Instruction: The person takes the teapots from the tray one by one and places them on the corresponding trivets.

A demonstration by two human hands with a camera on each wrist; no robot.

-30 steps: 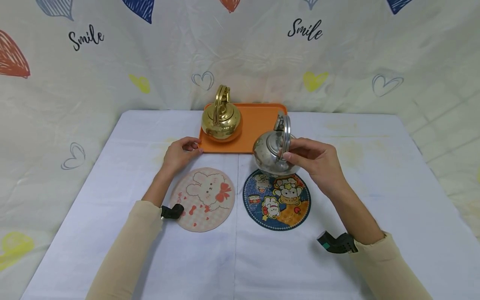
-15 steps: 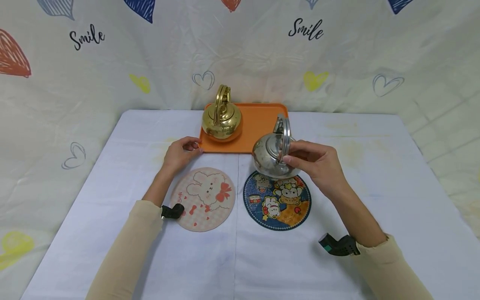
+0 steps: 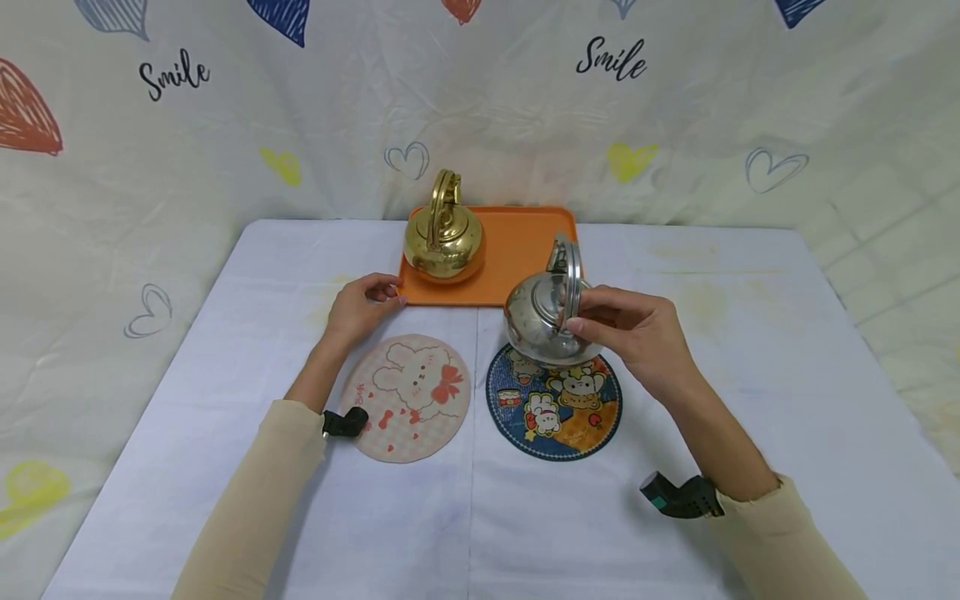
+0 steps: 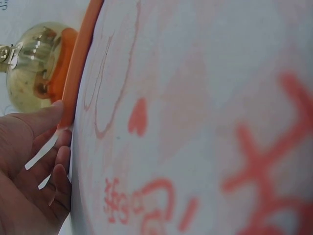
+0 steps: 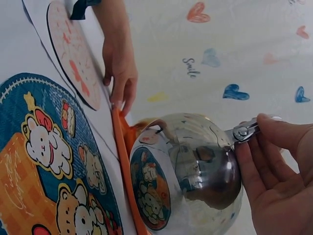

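My right hand (image 3: 633,333) pinches the upright handle of a shiny silver teapot (image 3: 536,321) between thumb and fingers. The pot overlaps the far part of a round blue cartoon mat (image 3: 555,421) and the tray's front right corner. In the right wrist view the silver teapot (image 5: 190,171) mirrors the mat. My left hand (image 3: 363,308) holds the front left corner of an orange tray (image 3: 517,250), thumb on the rim and fingers at its side, as the left wrist view shows. A gold teapot (image 3: 442,242) stands on the tray's left side.
A round pink mat with a bunny (image 3: 408,400) lies on the white-covered table (image 3: 375,533), left of the blue mat and below my left forearm's inner side. Behind the table hangs a pale backdrop (image 3: 495,108) printed with hearts.
The silver teapot has come slightly toward me and down in the head view, over the far part of the blue mat. My left hand, the tray and the gold teapot stay put.
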